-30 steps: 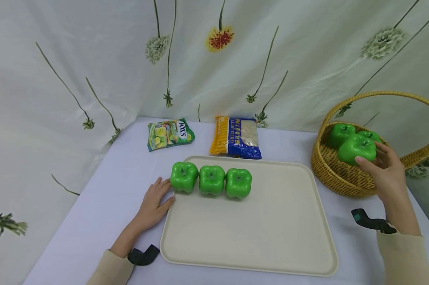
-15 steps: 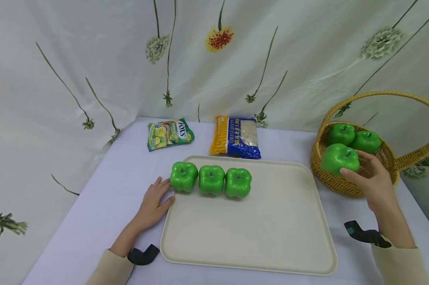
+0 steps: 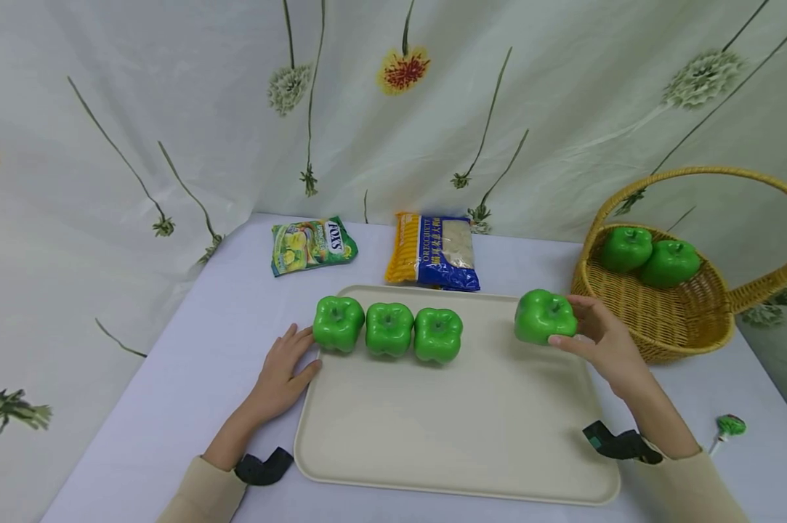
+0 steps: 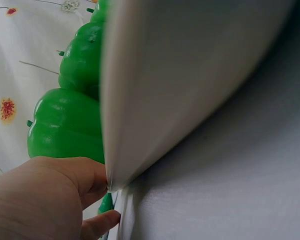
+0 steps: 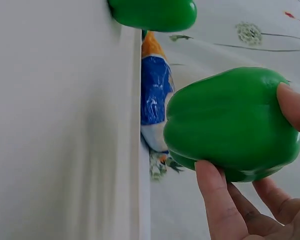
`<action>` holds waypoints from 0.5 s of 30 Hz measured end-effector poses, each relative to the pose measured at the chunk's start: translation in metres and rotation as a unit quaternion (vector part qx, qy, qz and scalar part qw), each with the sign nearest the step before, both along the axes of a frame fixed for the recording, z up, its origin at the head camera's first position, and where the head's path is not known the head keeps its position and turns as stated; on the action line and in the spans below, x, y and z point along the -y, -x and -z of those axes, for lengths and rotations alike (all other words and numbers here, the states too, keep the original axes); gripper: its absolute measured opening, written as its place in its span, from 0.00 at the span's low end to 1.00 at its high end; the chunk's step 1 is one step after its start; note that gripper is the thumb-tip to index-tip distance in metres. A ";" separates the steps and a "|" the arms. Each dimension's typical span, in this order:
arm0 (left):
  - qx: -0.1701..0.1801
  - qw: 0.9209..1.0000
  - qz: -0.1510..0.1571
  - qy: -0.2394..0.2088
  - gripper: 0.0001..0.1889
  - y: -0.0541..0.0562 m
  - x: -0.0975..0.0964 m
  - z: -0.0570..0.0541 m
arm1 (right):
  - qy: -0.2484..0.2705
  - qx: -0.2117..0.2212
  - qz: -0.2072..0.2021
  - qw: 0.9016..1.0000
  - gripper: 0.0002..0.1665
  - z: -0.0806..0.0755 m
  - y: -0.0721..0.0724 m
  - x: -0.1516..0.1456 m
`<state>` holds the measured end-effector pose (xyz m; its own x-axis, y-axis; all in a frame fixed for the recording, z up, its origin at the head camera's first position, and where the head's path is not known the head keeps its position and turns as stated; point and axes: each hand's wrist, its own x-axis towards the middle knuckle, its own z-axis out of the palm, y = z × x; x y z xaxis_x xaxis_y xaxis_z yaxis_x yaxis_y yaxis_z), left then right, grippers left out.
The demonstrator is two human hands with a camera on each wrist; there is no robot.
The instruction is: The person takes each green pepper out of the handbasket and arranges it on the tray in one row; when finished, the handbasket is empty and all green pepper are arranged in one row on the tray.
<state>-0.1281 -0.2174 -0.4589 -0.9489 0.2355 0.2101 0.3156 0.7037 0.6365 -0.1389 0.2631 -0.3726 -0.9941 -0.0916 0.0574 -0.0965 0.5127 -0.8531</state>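
My right hand (image 3: 605, 341) holds a green bell pepper (image 3: 545, 317) between thumb and fingers, above the far right part of the beige tray (image 3: 458, 436). In the right wrist view the held pepper (image 5: 230, 120) hangs clear of the tray surface, its sides gripped by the fingertips. At the tray's far left stand three more green peppers (image 3: 389, 330) in a row. My left hand (image 3: 282, 378) rests at the tray's left edge with its fingers loosely extended, fingertips right by the leftmost pepper. The left wrist view shows that hand (image 4: 45, 195) against the tray's rim.
A wicker basket (image 3: 655, 316) with a tall handle stands at the right, two green peppers (image 3: 670, 263) inside. Behind the tray lie a green candy bag (image 3: 311, 247) and a blue and yellow pasta bag (image 3: 432, 250). A lollipop (image 3: 730, 425) lies at the right.
My right hand has carried the bell pepper out of the basket, leftward to over the tray. The lollipop at the right has come into sight. The left hand has stayed still.
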 end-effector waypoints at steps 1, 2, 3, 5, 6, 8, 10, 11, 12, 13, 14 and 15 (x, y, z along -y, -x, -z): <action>0.000 1.000 0.001 0.000 0.26 0.000 0.000 0.000 | 0.001 0.006 -0.006 1.000 0.41 0.001 0.000 0.005; -0.001 1.000 0.001 0.000 0.26 0.000 0.000 -0.001 | 0.004 0.011 -0.012 1.000 0.41 0.001 0.000 0.009; -0.001 1.000 0.001 0.001 0.26 0.000 0.000 -0.001 | 0.007 0.015 -0.018 1.000 0.41 0.002 0.001 0.013; 0.000 1.000 0.001 0.001 0.26 0.000 0.000 -0.001 | 0.016 0.023 -0.030 0.999 0.40 0.004 0.002 0.021; 0.000 1.000 0.001 0.001 0.26 0.000 0.000 -0.001 | 0.021 0.026 -0.038 0.999 0.40 0.004 0.002 0.024; 0.002 1.000 0.000 -0.001 0.26 0.000 0.000 -0.001 | 0.026 0.031 -0.049 0.998 0.40 0.006 0.003 0.030; 0.002 1.000 0.000 -0.002 0.26 0.000 0.000 0.000 | 0.027 0.033 -0.057 0.997 0.39 0.007 0.004 0.035; 0.002 1.000 0.000 -0.002 0.26 0.000 0.001 0.000 | 0.028 0.035 -0.060 0.997 0.39 0.008 0.005 0.037; 0.002 1.000 0.000 -0.002 0.26 0.000 0.001 0.000 | 0.029 0.036 -0.063 0.997 0.39 0.010 0.005 0.039; 0.003 1.000 0.000 -0.001 0.26 0.000 0.001 0.000 | 0.028 0.038 -0.065 0.997 0.39 0.011 0.006 0.041; 0.003 1.000 0.000 0.000 0.26 0.000 0.001 0.000 | 0.028 0.041 -0.066 0.997 0.39 0.013 0.006 0.043; 0.003 1.000 0.000 0.001 0.26 0.000 0.001 0.000 | 0.028 0.044 -0.067 0.996 0.39 0.014 0.007 0.044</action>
<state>-0.1285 -0.2182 -0.4589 -0.9502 0.2354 0.2041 0.3115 0.7048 0.6373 -0.1456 0.2188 -0.3869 -0.9745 -0.2234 -0.0200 -0.0851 0.4508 -0.8886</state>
